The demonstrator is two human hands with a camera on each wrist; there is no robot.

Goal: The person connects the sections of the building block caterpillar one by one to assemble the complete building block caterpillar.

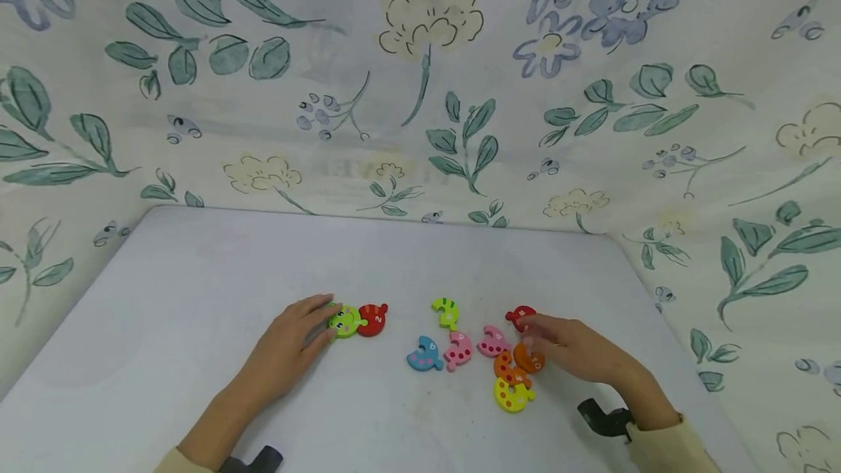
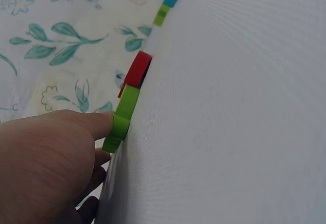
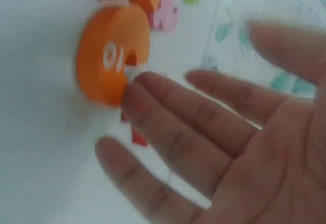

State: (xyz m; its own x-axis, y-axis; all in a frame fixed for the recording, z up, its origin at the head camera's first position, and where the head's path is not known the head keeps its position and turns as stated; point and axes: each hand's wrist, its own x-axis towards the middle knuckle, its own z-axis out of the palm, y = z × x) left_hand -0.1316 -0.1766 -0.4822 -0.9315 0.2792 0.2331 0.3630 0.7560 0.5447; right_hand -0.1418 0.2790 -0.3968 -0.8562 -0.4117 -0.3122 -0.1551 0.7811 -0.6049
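Note:
My left hand [image 1: 292, 338] holds a green smiling caterpillar-head puzzle piece [image 1: 344, 322] between thumb and fingers, flat on the table. Joined to its right side is a red puzzle piece [image 1: 372, 320] marked 2. In the left wrist view the thumb lies against the edge of the green head [image 2: 121, 124]. My right hand [image 1: 571, 345] hovers over the right-hand cluster with its fingers spread and nearly straight. Its fingertips are close to another red piece [image 1: 520, 316] and an orange numbered piece [image 1: 529, 358]. The right wrist view shows that orange piece [image 3: 113, 56] right by the fingertips.
Between the hands lie a light-green striped piece [image 1: 447, 312], a blue piece [image 1: 425, 354] and a pink piece [image 1: 458, 350]. Another pink piece [image 1: 493, 341], a dotted orange piece [image 1: 509, 368] and a yellow piece [image 1: 512, 395] sit left of my right hand. Floral cloth [image 1: 394, 93] surrounds the white table [image 1: 263, 261].

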